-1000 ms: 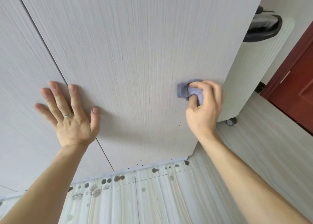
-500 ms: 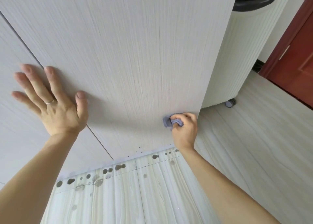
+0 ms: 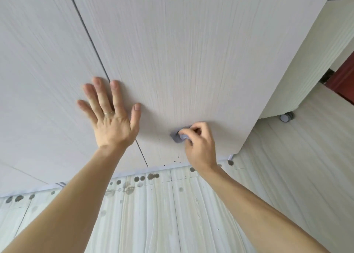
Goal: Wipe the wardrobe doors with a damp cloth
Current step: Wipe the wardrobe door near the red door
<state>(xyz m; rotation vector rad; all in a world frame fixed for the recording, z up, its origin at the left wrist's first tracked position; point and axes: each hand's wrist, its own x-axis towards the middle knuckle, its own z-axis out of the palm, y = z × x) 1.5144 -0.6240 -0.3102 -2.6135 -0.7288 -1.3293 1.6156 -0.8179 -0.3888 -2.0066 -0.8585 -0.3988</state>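
Note:
The pale wood-grain wardrobe door [image 3: 191, 51] fills the upper view, with a neighbouring door [image 3: 38, 70] to its left across a thin dark gap. My right hand [image 3: 199, 143] grips a small bunched grey-blue cloth [image 3: 179, 137] and presses it against the right door low down, near its bottom edge. My left hand [image 3: 111, 118] lies flat on the doors with fingers spread, straddling the gap, a ring on one finger. Most of the cloth is hidden by my fingers.
Light wood-look floor [image 3: 153, 214] runs below the doors, dotted with dark wet spots [image 3: 151, 176] along the wardrobe base. A white ribbed unit on castors [image 3: 306, 70] stands right of the wardrobe. A dark red door [image 3: 344, 76] is at the far right.
My right hand has dragged the cloth down the door from mid height to near the bottom, then a little leftward. My left hand stays flat across the door gap while the view shifts.

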